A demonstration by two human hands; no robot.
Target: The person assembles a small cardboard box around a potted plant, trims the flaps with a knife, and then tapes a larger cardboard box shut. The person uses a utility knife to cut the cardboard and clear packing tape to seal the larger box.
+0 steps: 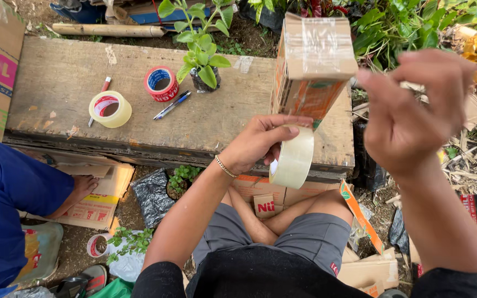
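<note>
Head view, left hand (258,140) gripping tape roll (293,157), right hand (415,110) raised

Single head-worn view, steeply downward and close over own lap, toward the wooden bench (139,118) ahead.

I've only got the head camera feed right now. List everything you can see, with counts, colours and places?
Cardboard box: one, brown with clear tape over its top, upright on the plank's right end.
Wooden plank: one, weathered brown, across the upper half.
Potted seedling: one, green leaves, black pot, plank middle.
Tape rolls on plank: two; yellowish at left, red and white beside it.
Pens: one blue right of the red roll; one red-tipped by the yellowish roll.
Clear tape roll: one, in front of the plank's edge.
Another person: blue sleeve, far left.
Flattened cartons: brown, on the ground.
Left hand: holds the clear tape roll.
Right hand: raised at right, blurred, fingers pinched.
</note>
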